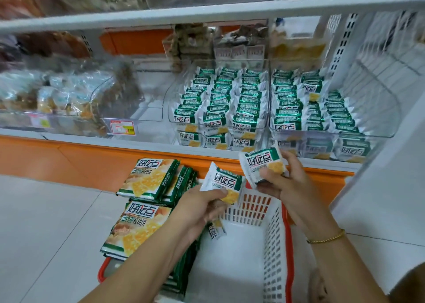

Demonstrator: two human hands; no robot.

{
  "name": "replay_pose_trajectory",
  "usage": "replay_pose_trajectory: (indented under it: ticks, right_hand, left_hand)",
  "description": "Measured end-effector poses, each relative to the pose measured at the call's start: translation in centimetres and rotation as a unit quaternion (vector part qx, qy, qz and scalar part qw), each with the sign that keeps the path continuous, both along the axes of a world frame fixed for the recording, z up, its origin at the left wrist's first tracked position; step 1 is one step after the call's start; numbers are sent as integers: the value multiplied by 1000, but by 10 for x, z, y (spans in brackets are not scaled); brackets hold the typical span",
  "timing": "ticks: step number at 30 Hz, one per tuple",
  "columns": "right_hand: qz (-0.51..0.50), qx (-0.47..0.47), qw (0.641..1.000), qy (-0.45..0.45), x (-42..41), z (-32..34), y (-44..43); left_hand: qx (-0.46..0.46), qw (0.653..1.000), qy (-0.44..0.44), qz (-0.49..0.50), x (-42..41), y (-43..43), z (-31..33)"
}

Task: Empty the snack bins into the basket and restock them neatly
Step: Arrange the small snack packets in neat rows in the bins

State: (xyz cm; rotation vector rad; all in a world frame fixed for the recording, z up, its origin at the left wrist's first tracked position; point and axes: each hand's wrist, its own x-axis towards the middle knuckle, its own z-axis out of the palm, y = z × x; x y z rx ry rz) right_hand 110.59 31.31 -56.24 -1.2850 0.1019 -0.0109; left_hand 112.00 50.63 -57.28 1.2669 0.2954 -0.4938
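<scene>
Left grip [202, 208] pinching one small green-and-white snack packet [222, 183] above white basket [273, 245], right grip [282, 183] pinching second packet [262, 164] just below clear bins [381, 118], bins holding rowed packets, large packs [149, 178] stacked at basket's left side

White slotted basket [273, 229] (red handles); green-and-white snack packets [246, 102].

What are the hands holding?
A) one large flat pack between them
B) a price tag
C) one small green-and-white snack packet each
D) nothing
C: the left hand grips one small green-and-white snack packet, and the right hand grips a second packet.
</scene>
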Motion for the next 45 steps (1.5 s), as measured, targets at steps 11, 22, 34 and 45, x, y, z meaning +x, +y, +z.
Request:
replay_pose_trajectory:
  ticks: [11, 22, 34, 45]
  right_hand:
    - [-107, 88, 990, 0, -1, 9, 6]
    - [-157, -31, 987, 5, 17, 21, -18]
    - [-91, -149, 984, -43, 65, 95, -115]
    - [-70, -485, 865, 112, 165, 90, -172]
  left_hand:
    - [-128, 987, -95, -26, 15, -66, 39]
    - [-37, 958, -241, -150, 51, -94, 56]
    - [202, 892, -385, -120, 80, -120, 79]
    - [511, 649, -535, -179, 91, -120, 61]
